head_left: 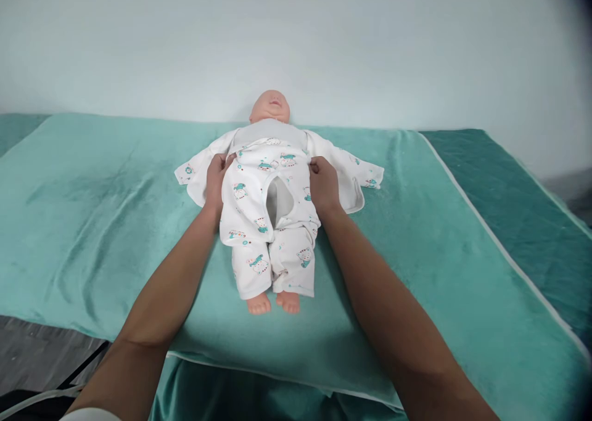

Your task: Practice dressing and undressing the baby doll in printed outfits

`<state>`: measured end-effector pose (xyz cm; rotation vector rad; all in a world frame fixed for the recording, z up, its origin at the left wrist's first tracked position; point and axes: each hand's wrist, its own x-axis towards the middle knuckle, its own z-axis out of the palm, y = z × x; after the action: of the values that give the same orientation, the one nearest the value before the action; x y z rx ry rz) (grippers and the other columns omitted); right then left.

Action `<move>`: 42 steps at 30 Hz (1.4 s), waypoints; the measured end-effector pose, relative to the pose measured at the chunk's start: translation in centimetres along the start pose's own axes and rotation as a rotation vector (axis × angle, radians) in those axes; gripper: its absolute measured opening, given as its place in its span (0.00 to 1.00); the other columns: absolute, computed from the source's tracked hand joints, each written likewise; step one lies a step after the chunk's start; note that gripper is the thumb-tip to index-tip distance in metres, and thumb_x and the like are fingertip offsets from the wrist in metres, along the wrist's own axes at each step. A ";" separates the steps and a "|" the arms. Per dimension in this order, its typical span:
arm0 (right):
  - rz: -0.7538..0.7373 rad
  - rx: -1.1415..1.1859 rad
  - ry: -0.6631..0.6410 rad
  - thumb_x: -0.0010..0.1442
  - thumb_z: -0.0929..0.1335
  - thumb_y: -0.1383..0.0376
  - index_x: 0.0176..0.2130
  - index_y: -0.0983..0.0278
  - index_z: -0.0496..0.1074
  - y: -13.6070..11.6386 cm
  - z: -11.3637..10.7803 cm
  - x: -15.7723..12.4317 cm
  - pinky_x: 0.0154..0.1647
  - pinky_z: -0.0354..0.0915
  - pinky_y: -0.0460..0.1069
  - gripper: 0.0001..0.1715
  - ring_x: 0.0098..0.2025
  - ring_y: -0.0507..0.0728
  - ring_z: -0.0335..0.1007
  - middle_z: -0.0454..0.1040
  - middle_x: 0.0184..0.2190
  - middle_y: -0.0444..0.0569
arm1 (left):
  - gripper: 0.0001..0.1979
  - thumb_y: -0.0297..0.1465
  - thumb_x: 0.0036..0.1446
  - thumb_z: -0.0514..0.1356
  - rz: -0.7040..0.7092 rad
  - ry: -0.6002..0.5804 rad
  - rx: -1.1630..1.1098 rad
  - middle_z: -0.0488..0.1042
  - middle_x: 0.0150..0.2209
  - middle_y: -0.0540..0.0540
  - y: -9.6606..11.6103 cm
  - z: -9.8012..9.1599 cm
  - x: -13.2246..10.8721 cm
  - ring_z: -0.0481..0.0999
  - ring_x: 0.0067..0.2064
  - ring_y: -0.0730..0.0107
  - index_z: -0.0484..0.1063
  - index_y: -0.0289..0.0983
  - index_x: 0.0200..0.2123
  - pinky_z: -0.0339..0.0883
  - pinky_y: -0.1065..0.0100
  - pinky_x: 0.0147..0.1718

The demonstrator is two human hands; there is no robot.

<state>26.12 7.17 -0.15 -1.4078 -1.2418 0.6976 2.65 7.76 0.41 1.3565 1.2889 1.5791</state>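
Observation:
A baby doll (271, 105) lies on its back, head toward the wall and bare feet toward me. White printed baby trousers (250, 208) with an open crotch cover its legs and reach up over the belly. A white printed baby jacket (354, 168) lies spread open beneath it, sleeves out to both sides. My left hand (217, 180) pinches the trousers' waist edge on the left side. On the opposite side my right hand (324, 183) is closed on the same waist edge. The fingertips of both hands are partly hidden by the cloth.
A green velvety cover (115, 224) spreads under the doll, creased on the left. Darker green cloth (522, 205) shows at the right. A pale wall (296, 45) rises behind the doll's head. Grey floor (37, 353) appears at lower left.

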 end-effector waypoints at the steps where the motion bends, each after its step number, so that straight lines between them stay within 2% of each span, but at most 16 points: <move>1: -0.045 0.014 0.008 0.59 0.65 0.65 0.31 0.59 0.67 0.0 0.1 0.1 0.39 0.64 0.50 0.03 0.34 0.54 0.67 0.71 0.28 0.42 | 0.15 0.45 0.62 0.63 0.023 0.024 0.025 0.69 0.29 0.51 0.0 -0.1 0.3 0.69 0.33 0.71 0.69 0.40 0.32 0.68 0.67 0.36; 3: -0.139 0.069 0.009 0.58 0.65 0.66 0.36 0.58 0.68 0.0 0.2 0.2 0.44 0.66 0.51 0.04 0.38 0.55 0.70 0.73 0.34 0.43 | 0.12 0.43 0.60 0.65 0.116 0.038 0.094 0.73 0.35 0.49 0.4 -0.3 0.8 0.73 0.39 0.69 0.72 0.40 0.36 0.69 0.68 0.40; 6: -0.235 0.139 -0.017 0.59 0.65 0.66 0.41 0.57 0.69 0.0 0.3 0.2 0.48 0.68 0.52 0.09 0.44 0.55 0.72 0.74 0.41 0.45 | 0.13 0.43 0.62 0.63 0.293 -0.055 0.191 0.77 0.48 0.45 1.2 -0.6 1.2 0.75 0.51 0.63 0.75 0.42 0.43 0.70 0.65 0.49; 8: -0.265 0.151 -0.051 0.59 0.65 0.66 0.43 0.56 0.70 -0.1 0.1 0.3 0.51 0.68 0.53 0.11 0.47 0.55 0.72 0.75 0.44 0.46 | 0.13 0.43 0.64 0.61 0.339 -0.108 0.232 0.78 0.48 0.45 1.6 -0.7 1.5 0.75 0.52 0.62 0.76 0.41 0.44 0.70 0.63 0.51; 12: -0.283 0.154 -0.145 0.60 0.66 0.65 0.43 0.57 0.71 -0.3 -0.3 0.6 0.51 0.68 0.53 0.10 0.46 0.55 0.72 0.76 0.43 0.45 | 0.13 0.44 0.64 0.60 0.248 -0.092 0.276 0.79 0.39 0.48 1.5 -0.7 2.0 0.76 0.42 0.65 0.75 0.41 0.39 0.68 0.65 0.44; 16: -0.255 0.226 -0.189 0.59 0.68 0.64 0.40 0.57 0.71 -0.2 -0.4 1.0 0.43 0.67 0.50 0.07 0.39 0.54 0.70 0.75 0.36 0.42 | 0.14 0.44 0.64 0.61 0.160 -0.056 0.281 0.73 0.30 0.51 1.0 -0.6 2.6 0.70 0.34 0.69 0.71 0.40 0.33 0.63 0.68 0.36; 21: -0.105 0.282 -0.100 0.59 0.68 0.62 0.36 0.58 0.68 0.2 0.2 1.4 0.34 0.62 0.48 0.04 0.31 0.52 0.64 0.69 0.29 0.40 | 0.11 0.37 0.66 0.59 0.038 -0.029 0.250 0.70 0.30 0.52 0.6 0.0 4.0 0.67 0.34 0.70 0.69 0.40 0.31 0.59 0.68 0.35; 25: -0.027 0.221 0.021 0.59 0.68 0.63 0.34 0.58 0.67 0.2 0.8 1.5 0.36 0.63 0.49 0.04 0.31 0.53 0.64 0.67 0.27 0.40 | 0.10 0.34 0.66 0.58 -0.061 -0.022 0.261 0.70 0.30 0.52 0.5 0.5 4.9 0.67 0.33 0.70 0.68 0.39 0.30 0.60 0.67 0.36; 27: -0.066 0.186 0.038 0.59 0.68 0.63 0.35 0.58 0.68 0.0 0.8 1.4 0.40 0.65 0.50 0.03 0.34 0.53 0.67 0.69 0.30 0.41 | 0.10 0.34 0.65 0.59 -0.031 -0.043 0.287 0.71 0.30 0.51 0.5 0.7 5.0 0.68 0.34 0.69 0.68 0.40 0.30 0.61 0.67 0.37; 29: -0.130 0.183 0.016 0.60 0.69 0.61 0.36 0.58 0.69 -0.3 0.8 1.5 0.45 0.67 0.52 0.04 0.38 0.54 0.70 0.72 0.34 0.43 | 0.09 0.36 0.65 0.59 0.090 -0.075 0.336 0.72 0.32 0.50 0.3 0.7 5.1 0.70 0.37 0.66 0.68 0.40 0.31 0.64 0.65 0.41; 31: -0.207 0.200 -0.047 0.61 0.69 0.59 0.37 0.57 0.70 -0.5 0.6 1.8 0.51 0.68 0.53 0.06 0.45 0.56 0.72 0.75 0.40 0.45 | 0.09 0.38 0.65 0.59 0.264 -0.132 0.374 0.76 0.38 0.47 0.3 0.6 5.2 0.73 0.44 0.63 0.69 0.41 0.33 0.65 0.62 0.49; 33: -0.298 0.197 -0.130 0.62 0.70 0.56 0.37 0.57 0.70 -0.6 0.3 2.3 0.58 0.66 0.56 0.08 0.53 0.58 0.71 0.75 0.47 0.47 | 0.09 0.40 0.65 0.59 0.384 -0.216 0.367 0.77 0.46 0.43 0.4 0.5 5.4 0.73 0.53 0.59 0.69 0.42 0.35 0.62 0.58 0.58; 35: -0.371 0.157 -0.213 0.61 0.71 0.54 0.36 0.56 0.69 -0.7 0.1 3.0 0.64 0.63 0.58 0.11 0.61 0.59 0.68 0.74 0.55 0.48 | 0.11 0.43 0.65 0.60 0.389 -0.310 0.332 0.76 0.54 0.42 0.7 0.2 5.6 0.71 0.60 0.58 0.69 0.42 0.38 0.59 0.57 0.63; 38: -0.412 0.111 -0.310 0.61 0.71 0.50 0.36 0.56 0.67 -1.0 -0.2 4.0 0.66 0.61 0.61 0.15 0.65 0.61 0.65 0.73 0.60 0.48 | 0.13 0.45 0.65 0.60 0.300 -0.415 0.282 0.74 0.59 0.42 1.4 -0.1 5.8 0.70 0.63 0.58 0.68 0.41 0.38 0.59 0.58 0.63; 40: -0.420 0.117 -0.349 0.61 0.71 0.49 0.36 0.56 0.66 -1.3 -0.2 4.3 0.66 0.61 0.62 0.16 0.65 0.62 0.66 0.74 0.60 0.48 | 0.13 0.44 0.65 0.60 0.266 -0.436 0.276 0.75 0.58 0.43 1.8 -0.1 5.9 0.72 0.61 0.58 0.68 0.41 0.37 0.61 0.59 0.61; 42: -0.421 0.120 -0.356 0.62 0.71 0.49 0.36 0.56 0.66 -1.7 -0.2 4.4 0.66 0.61 0.62 0.17 0.64 0.62 0.68 0.76 0.58 0.49 | 0.12 0.43 0.65 0.60 0.261 -0.405 0.312 0.77 0.53 0.44 1.8 0.0 6.1 0.74 0.56 0.59 0.68 0.41 0.36 0.63 0.60 0.57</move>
<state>27.00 11.02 2.40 -0.9021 -1.6815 0.7292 1.48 12.88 3.94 1.9898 1.1699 1.2027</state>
